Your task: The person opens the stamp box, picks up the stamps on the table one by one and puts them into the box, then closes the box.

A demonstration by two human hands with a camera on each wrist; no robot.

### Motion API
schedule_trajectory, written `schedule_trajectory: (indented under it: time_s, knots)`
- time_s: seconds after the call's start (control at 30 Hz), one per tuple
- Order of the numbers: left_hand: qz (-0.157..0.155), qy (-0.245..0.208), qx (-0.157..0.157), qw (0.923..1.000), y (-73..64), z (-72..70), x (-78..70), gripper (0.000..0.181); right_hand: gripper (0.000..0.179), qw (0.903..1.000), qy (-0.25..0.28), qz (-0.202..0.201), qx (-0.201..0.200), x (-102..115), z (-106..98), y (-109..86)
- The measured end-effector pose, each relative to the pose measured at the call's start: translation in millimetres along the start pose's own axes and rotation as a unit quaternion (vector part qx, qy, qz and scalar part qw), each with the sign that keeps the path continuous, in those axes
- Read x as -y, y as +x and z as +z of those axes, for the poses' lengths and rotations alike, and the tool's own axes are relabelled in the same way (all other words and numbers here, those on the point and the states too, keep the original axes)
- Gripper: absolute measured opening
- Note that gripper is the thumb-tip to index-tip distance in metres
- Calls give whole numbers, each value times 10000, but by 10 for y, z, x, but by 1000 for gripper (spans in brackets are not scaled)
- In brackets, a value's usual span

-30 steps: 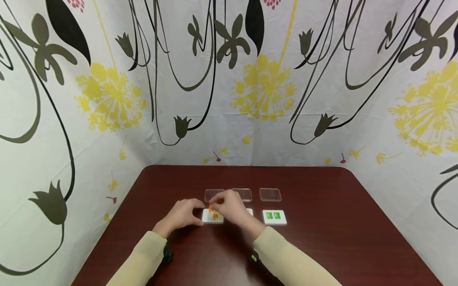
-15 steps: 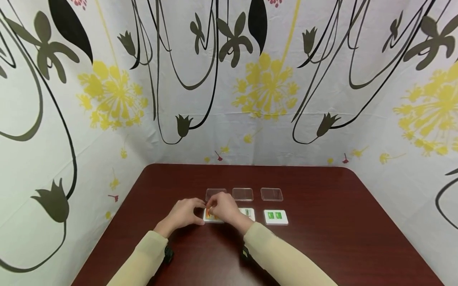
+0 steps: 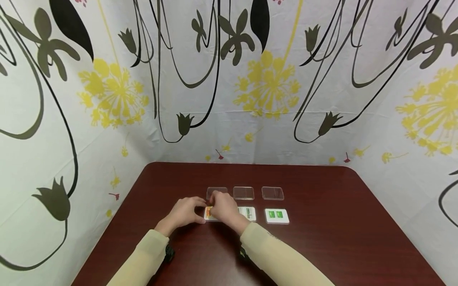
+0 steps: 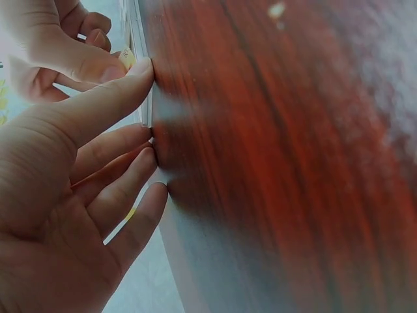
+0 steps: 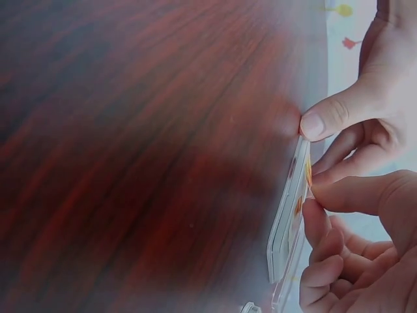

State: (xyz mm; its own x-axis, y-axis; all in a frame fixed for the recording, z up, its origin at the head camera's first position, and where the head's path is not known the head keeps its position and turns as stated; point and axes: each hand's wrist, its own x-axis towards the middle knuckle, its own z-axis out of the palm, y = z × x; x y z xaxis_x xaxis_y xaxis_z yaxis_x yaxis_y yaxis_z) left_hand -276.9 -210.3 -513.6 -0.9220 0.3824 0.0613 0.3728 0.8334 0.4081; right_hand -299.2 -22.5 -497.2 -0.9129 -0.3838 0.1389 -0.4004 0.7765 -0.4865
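A flat white case (image 3: 207, 219) with an orange-and-yellow picture lies on the table, partly covered by my right hand. My left hand (image 3: 183, 214) grips its left end, with the thumb at the near edge and the fingertips at the far side. Over the case, my right hand (image 3: 225, 207) pinches a small, thin yellow-orange piece (image 4: 126, 59) between thumb and forefinger. In the right wrist view the piece is held close against the case's top face (image 5: 296, 212). Most of the piece is hidden by fingers, so its kind is unclear.
A second white case (image 3: 247, 213) with a green-grey print sits just right of the right hand. Further right lies a third white case (image 3: 276, 216) with two green pictures. Behind them are clear lids (image 3: 243, 193), (image 3: 272, 193) in a row on the dark red table (image 3: 315, 230).
My right hand has lowered the piece onto the case and shifted slightly left, uncovering more of the middle case. The left hand keeps its grip at the same place.
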Motion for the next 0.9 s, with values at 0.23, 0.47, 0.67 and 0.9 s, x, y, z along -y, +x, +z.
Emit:
schedule_trajectory:
  time_s: [0.23, 0.47, 0.67, 0.9]
  knots:
    - [-75, 5, -1, 10000, 0, 2, 3, 51, 28, 9997, -220, 90, -19, 25, 27, 22]
    - [-51, -2, 25, 10000, -1, 7, 11, 51, 26, 9991, -420, 56, -96, 39, 51, 20]
    - [-48, -12, 11, 10000, -8, -7, 4, 51, 26, 9984, -540, 59, -169, 28, 66, 25]
    - [-148, -57, 33, 9999, -11, -23, -14, 51, 26, 9983, -541, 107, -163, 8, 93, 50]
